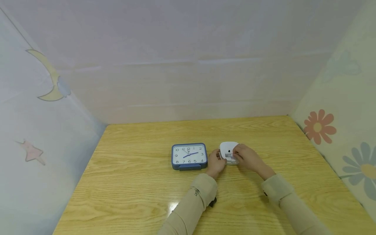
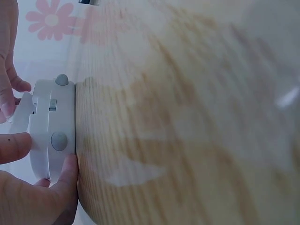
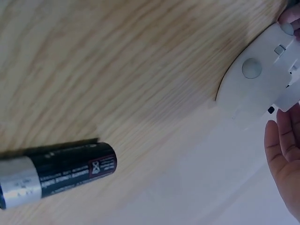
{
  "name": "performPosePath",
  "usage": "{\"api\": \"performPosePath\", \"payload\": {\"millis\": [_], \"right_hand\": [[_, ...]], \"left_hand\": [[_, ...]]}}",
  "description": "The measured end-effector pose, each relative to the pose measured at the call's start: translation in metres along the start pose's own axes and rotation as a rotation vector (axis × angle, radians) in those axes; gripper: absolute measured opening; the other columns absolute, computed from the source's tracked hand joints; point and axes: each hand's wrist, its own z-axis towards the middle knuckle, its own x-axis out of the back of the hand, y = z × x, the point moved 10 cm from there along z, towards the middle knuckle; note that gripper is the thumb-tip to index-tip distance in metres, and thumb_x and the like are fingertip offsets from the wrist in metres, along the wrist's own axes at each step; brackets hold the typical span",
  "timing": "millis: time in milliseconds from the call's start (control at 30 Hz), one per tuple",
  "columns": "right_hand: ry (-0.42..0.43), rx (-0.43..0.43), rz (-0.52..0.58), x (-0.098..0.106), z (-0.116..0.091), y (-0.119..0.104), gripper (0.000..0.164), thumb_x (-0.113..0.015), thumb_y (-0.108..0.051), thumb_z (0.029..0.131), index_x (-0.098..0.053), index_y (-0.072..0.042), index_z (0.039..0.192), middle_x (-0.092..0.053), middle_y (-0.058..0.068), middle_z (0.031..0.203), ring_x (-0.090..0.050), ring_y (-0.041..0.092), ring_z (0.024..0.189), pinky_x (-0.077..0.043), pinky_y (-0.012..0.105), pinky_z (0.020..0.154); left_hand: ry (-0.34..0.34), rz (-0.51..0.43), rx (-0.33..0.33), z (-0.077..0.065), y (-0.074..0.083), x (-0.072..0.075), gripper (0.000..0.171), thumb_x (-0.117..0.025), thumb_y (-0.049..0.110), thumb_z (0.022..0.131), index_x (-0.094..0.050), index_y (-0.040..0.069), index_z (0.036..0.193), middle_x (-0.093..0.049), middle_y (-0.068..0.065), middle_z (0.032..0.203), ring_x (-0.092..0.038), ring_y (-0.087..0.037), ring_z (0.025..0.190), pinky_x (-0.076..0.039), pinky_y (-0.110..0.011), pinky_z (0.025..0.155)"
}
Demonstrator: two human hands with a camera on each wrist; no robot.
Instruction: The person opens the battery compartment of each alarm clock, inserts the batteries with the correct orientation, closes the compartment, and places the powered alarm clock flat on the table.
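A small white clock (image 1: 227, 146) lies back side up on the table, its opened battery compartment (image 1: 228, 155) facing upward. My left hand (image 1: 216, 165) grips it by the left side, with a thumb on top and a finger low on its edge in the left wrist view. At the compartment my right hand (image 1: 249, 158) pinches a white battery cover (image 2: 21, 114), which stands tilted up from the back. Two round grey feet, one of them a near foot (image 2: 59, 141), show on the clock's side. Left of the hands stands a blue alarm clock (image 1: 189, 157), dial up.
A black and silver battery (image 3: 70, 169) lies on the wooden table (image 1: 132, 182) near the right wrist. Pale printed walls, such as the back wall (image 1: 188, 88), close in the table at the back and both sides.
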Motion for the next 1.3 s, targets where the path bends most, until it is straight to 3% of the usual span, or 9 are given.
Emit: {"api": "performPosePath", "payload": {"millis": [267, 833, 1300], "right_hand": [[-0.013, -0.183, 0.151, 0.002, -0.003, 0.019, 0.006, -0.055, -0.001, 0.088, -0.059, -0.003, 0.083, -0.058, 0.003, 0.076, -0.049, 0.013, 0.065, -0.043, 0.031, 0.058], [0.086, -0.215, 0.189, 0.018, -0.010, 0.035, 0.006, -0.053, 0.002, 0.089, -0.059, 0.002, 0.087, -0.058, 0.006, 0.072, -0.046, 0.012, 0.061, -0.041, 0.028, 0.054], [0.055, -0.316, 0.198, 0.035, -0.019, 0.062, 0.010, -0.049, 0.001, 0.091, -0.058, 0.005, 0.090, -0.062, 0.016, 0.084, -0.056, 0.025, 0.073, -0.046, 0.036, 0.062]], "left_hand": [[-0.024, -0.013, 0.034, 0.001, -0.003, -0.003, 0.049, -0.062, -0.005, 0.075, -0.051, -0.001, 0.122, -0.056, -0.010, 0.108, -0.054, -0.019, 0.098, -0.046, -0.031, 0.084], [-0.031, -0.021, 0.028, 0.000, -0.004, -0.004, 0.051, -0.063, -0.004, 0.076, -0.049, -0.002, 0.125, -0.056, -0.009, 0.104, -0.053, -0.020, 0.098, -0.046, -0.032, 0.084], [-0.012, -0.013, 0.027, -0.001, -0.004, -0.002, 0.051, -0.062, -0.006, 0.075, -0.049, -0.003, 0.124, -0.056, -0.009, 0.102, -0.053, -0.019, 0.097, -0.046, -0.032, 0.084]]}}
